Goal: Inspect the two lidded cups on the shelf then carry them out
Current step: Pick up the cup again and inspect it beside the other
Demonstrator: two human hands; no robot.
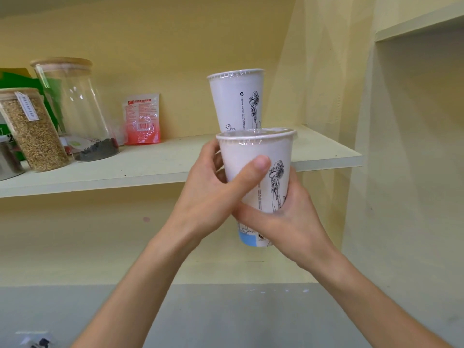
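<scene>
Both of my hands hold one white lidded cup [253, 156] in front of the shelf [150, 167], lifted off it and slightly tilted. It has a clear film lid, a black line drawing and a blue band at the bottom. My left hand [213, 194] wraps its left side, thumb across the front. My right hand [286, 222] grips its lower part from the right and below. A second, matching lidded cup [236, 101] stands upright on the shelf right behind the held one; its base is hidden.
On the shelf's left stand a tall glass jar [72, 106] with dark leaves at the bottom, a grain-filled jar [32, 136], a metal tin [7, 159] and a red packet [143, 119] leaning on the yellow wall. Another shelf edge [416, 23] is at upper right. Grey floor lies below.
</scene>
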